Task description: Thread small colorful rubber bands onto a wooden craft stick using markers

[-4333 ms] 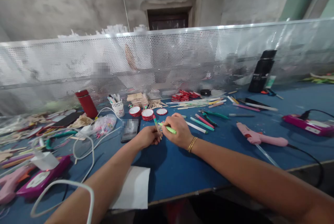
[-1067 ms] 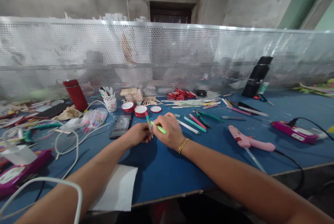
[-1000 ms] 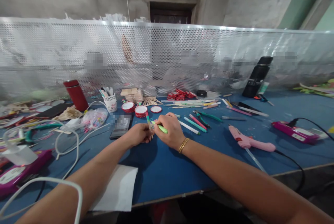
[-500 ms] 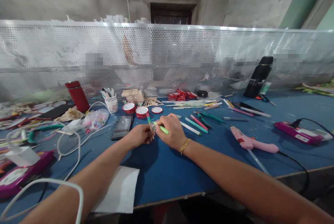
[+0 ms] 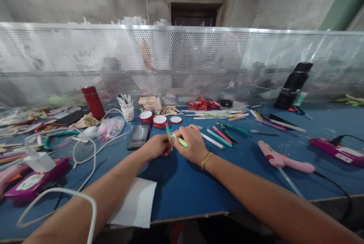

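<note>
My left hand (image 5: 158, 146) is closed on a thin wooden craft stick (image 5: 168, 131), held upright and coloured in bands of green and red. In my right hand (image 5: 192, 144), which wears a gold bracelet (image 5: 206, 160), is a light green marker (image 5: 182, 142) gripped like a pen. The marker's tip end is close to the stick; whether they touch is hidden by my fingers. Just beyond my hands sit red-rimmed round pieces (image 5: 160, 121). To the right of my right hand lie several markers (image 5: 219, 137) and green-handled pliers (image 5: 234, 129).
A phone (image 5: 138, 136) and white paper (image 5: 136, 204) lie near my left forearm. White cables (image 5: 94, 164) loop across the left. A pink glue gun (image 5: 284, 159) is on the right. A red bottle (image 5: 93, 102) and a pen cup (image 5: 127, 111) stand farther back, before a perforated metal screen (image 5: 182, 50).
The whole view has shifted slightly, so everything appears farther right. Both hands keep their grips on the stick and the marker, with little visible movement between them.
</note>
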